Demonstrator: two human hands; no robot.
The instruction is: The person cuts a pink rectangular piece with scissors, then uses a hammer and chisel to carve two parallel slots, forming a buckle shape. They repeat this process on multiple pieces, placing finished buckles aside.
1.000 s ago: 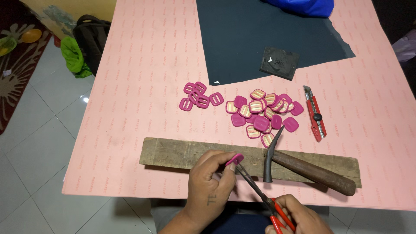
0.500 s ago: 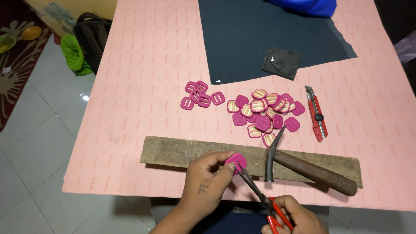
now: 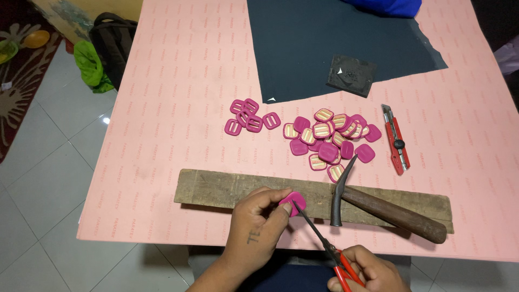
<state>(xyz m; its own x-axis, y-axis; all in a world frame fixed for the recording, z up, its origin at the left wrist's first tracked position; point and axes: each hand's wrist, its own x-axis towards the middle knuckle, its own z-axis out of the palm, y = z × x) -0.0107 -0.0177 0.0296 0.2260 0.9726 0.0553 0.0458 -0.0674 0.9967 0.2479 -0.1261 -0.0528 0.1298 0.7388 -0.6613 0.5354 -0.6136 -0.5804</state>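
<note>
— Pink sheeting covers the table (image 3: 162,135), with grey tile floor off to the left. What are the hands doing?

— The left hand (image 3: 257,227) is closed in a pinch on a magenta buckle piece (image 3: 294,203), pressing it down on the wooden plank (image 3: 227,189) at the near edge. The right hand (image 3: 367,273) is wrapped shut around the red handles of a pair of pliers (image 3: 319,240), whose thin nose reaches up to the buckle piece.

— Does the grip look sound?

— Mostly — I'd judge it best to keep the piece flat on the plank, fingertips clear of the pliers' tip, and steer with small wrist moves rather than force.

— What sits around them?

— A hammer (image 3: 389,211) lies on the plank just right of the buckle piece, head down, brown handle running right. Beyond the plank is a heap of magenta buckles (image 3: 332,143), some showing cream bars, and a smaller cluster (image 3: 248,116) to its left. A red utility knife (image 3: 396,139) lies right of the heap. Farther back — a dark grey sheet (image 3: 324,43) with a small black square piece (image 3: 351,74) on it.
</note>
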